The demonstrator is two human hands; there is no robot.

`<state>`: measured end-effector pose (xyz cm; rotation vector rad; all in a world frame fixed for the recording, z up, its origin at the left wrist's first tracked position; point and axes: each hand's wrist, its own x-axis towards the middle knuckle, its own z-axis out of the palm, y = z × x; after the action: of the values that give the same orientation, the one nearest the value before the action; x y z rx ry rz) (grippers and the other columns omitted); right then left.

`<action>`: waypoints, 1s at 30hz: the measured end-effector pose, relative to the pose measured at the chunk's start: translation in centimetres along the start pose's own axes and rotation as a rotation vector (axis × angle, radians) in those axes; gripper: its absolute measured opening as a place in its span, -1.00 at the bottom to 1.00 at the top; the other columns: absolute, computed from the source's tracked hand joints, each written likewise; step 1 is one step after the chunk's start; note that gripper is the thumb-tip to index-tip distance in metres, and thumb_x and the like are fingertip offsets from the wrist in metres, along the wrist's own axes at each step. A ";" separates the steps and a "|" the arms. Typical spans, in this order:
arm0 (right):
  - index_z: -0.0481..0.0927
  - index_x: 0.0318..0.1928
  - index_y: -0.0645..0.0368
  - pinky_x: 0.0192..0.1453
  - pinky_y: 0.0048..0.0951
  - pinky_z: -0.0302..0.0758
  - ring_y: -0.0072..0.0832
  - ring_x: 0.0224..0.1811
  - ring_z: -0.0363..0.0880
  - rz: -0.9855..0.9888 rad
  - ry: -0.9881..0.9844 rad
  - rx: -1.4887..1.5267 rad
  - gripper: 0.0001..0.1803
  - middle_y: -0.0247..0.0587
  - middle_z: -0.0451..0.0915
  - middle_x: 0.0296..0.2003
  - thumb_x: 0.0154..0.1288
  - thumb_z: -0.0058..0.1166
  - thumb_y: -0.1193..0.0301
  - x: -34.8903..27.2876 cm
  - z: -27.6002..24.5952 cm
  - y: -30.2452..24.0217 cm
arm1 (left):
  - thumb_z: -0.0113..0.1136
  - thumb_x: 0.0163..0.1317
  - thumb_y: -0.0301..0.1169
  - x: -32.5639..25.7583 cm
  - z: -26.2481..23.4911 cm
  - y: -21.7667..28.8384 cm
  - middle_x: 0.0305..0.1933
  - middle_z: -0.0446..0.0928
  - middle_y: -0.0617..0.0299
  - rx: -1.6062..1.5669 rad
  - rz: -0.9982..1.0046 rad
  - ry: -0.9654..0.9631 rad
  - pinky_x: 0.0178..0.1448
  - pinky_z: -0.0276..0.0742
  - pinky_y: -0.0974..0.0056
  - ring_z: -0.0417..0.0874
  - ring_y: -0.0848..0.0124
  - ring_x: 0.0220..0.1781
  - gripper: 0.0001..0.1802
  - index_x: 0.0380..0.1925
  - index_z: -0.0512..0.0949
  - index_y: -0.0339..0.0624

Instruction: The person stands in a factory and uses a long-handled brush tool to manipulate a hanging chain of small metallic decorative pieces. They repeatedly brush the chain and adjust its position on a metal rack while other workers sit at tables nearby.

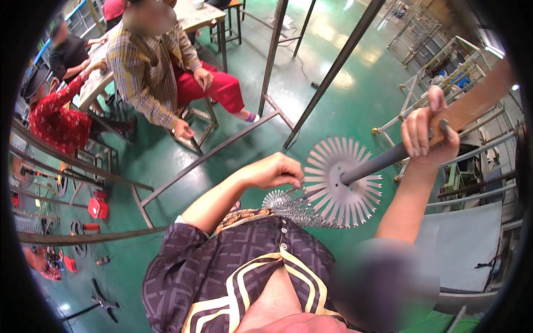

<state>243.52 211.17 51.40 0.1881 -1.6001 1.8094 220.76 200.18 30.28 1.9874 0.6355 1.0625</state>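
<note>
A round metal disc (328,176) with narrow radial teeth is mounted on a grey rod (379,163). The rod runs up to the end of a wooden board (477,102). My right hand (419,133) curls round that board end, where rod and wood meet. At the disc's left rim, my left hand (279,170) is closed, with its fingertips pinched together. Whatever they pinch is too small to tell. Below them, linked wire mesh (297,208) stretches between the big disc and a smaller toothed disc (273,198) close to my body.
A dark metal frame (205,161) stands ahead and to the left. Beyond it a person in a checked shirt (139,72) sits on a stool, with others at a table (194,15). A grey panel (458,244) and metal racks (466,61) stand on the right.
</note>
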 end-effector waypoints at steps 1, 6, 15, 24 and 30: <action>0.13 -0.20 0.17 -0.77 -0.58 0.32 -0.55 -0.85 0.22 -0.017 -0.004 -0.005 -0.61 -0.32 0.28 -0.84 0.13 0.02 0.30 -0.3 -0.2 -0.1 | 0.24 0.06 -0.47 0.3 0.3 -0.3 -0.44 0.50 0.10 -0.013 0.016 -0.002 -0.30 0.42 0.21 0.54 0.19 -0.39 -0.84 -0.42 0.50 -0.34; 0.12 -0.20 0.16 -0.77 -0.66 0.33 -0.58 -0.84 0.27 -0.024 -0.017 -0.052 -0.58 -0.34 0.31 -0.84 0.09 0.08 0.32 -0.9 -1.6 -1.5 | 0.24 0.07 -0.45 2.0 0.7 -1.5 -0.45 0.51 0.09 -0.086 0.065 0.003 -0.32 0.41 0.22 0.53 0.21 -0.41 -0.84 -0.41 0.52 -0.32; 0.14 -0.20 0.17 -0.71 -0.70 0.37 -0.60 -0.80 0.28 -0.016 -0.019 -0.111 -0.58 -0.33 0.36 -0.82 0.07 0.10 0.35 0.5 -2.2 -1.9 | 0.26 0.07 -0.44 1.9 -0.6 -1.6 -0.44 0.55 0.17 -0.118 -0.030 0.057 -0.30 0.45 0.29 0.57 0.34 -0.39 -0.86 -0.40 0.56 -0.29; 0.14 -0.19 0.21 -0.70 -0.68 0.34 -0.59 -0.79 0.25 -0.007 0.006 -0.129 -0.64 -0.32 0.33 -0.82 0.14 0.00 0.36 0.3 -2.9 -2.3 | 0.27 0.07 -0.45 2.3 -1.3 -1.7 -0.39 0.58 0.17 -0.125 -0.076 0.156 -0.24 0.47 0.34 0.60 0.39 -0.33 -0.81 -0.29 0.59 -0.27; 0.14 -0.19 0.22 -0.72 -0.65 0.29 -0.57 -0.79 0.20 -0.094 0.129 -0.173 -0.68 -0.30 0.29 -0.83 0.19 -0.05 0.36 -2.1 -3.5 -2.9 | 0.22 0.14 -0.45 -0.3 -1.8 -3.2 -0.33 0.58 0.26 -0.123 -0.270 0.496 -0.19 0.46 0.42 0.54 0.56 -0.29 -0.82 -0.27 0.60 -0.30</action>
<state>247.92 213.45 51.81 0.0645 -1.6182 1.5712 218.90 202.49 28.16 1.4828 1.0391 1.3940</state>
